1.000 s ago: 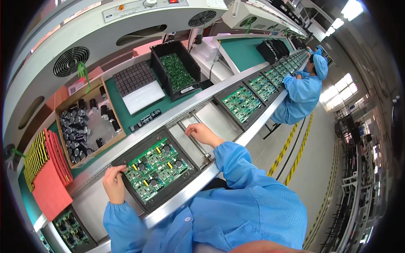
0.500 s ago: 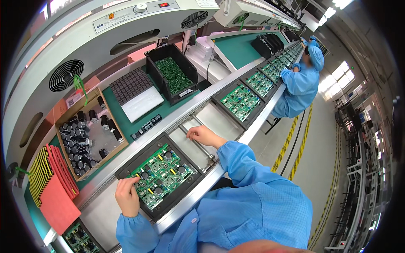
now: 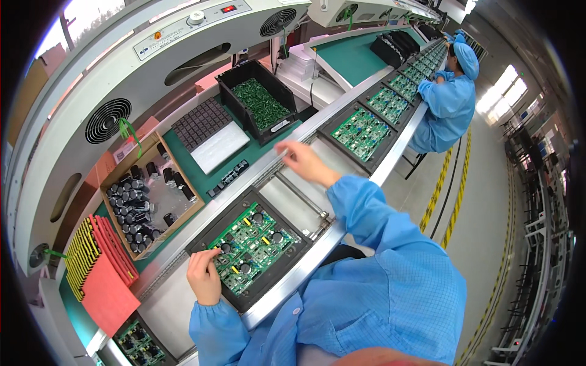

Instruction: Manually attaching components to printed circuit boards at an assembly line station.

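A green circuit board (image 3: 251, 243) with black round parts and yellow parts lies in a black carrier tray (image 3: 207, 236) on the conveyor in front of me. My left hand (image 3: 204, 277) rests on the tray's near left corner, fingertips touching the board's edge. My right hand (image 3: 300, 161) is raised over the conveyor's far rail, blurred, with fingers apart and nothing visible in it. It hovers between my tray and the black bin of small green parts (image 3: 259, 104).
A wooden box of black capacitors (image 3: 143, 198) and a tray of dark square parts (image 3: 201, 125) sit beyond the conveyor. Red and yellow sheets (image 3: 101, 268) lie at the left. More boards in trays (image 3: 361, 131) run toward a seated co-worker (image 3: 448, 100).
My right hand has lifted off the conveyor bed and swung up and away toward the far rail. The tray with the board and my left hand now sit closer to the picture's middle.
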### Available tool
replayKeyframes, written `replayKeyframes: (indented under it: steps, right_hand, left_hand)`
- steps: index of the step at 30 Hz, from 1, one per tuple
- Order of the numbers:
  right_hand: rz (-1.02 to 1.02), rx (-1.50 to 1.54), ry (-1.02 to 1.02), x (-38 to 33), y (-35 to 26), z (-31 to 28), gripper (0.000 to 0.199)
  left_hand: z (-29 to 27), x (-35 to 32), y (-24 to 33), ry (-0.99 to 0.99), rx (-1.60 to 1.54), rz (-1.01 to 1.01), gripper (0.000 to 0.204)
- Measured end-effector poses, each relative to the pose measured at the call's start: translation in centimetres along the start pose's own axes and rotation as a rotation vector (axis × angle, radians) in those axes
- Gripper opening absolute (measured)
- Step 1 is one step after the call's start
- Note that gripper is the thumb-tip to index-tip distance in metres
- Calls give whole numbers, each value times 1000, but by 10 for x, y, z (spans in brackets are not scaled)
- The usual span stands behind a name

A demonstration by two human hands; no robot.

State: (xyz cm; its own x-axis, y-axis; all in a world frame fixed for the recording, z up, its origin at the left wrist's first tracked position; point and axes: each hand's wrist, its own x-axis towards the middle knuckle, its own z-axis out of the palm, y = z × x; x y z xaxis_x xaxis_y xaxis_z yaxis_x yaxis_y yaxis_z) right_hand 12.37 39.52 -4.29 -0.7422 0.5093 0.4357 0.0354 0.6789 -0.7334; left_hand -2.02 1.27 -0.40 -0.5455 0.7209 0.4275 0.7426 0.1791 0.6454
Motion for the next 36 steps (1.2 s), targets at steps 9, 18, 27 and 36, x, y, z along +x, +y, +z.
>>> replayKeyframes:
  steps: [9, 18, 27, 36]
  right_hand:
    - [-201, -412, 52, 170, 31, -1, 23]
    - [0, -806, -83, 205, 53, 9, 14]
    - [-140, -716, -157, 219, 52, -10, 13]
    - [-104, -550, -199, 237, 69, -25, 19]
  left_hand:
    - [-6, -7, -1, 23, 22, -4, 24]
    - [-6, 0, 0, 48, 50, 34, 25]
    - [-12, -4, 8, 15, 18, 7, 24]
    - [-14, -8, -2, 83, 32, -3, 24]
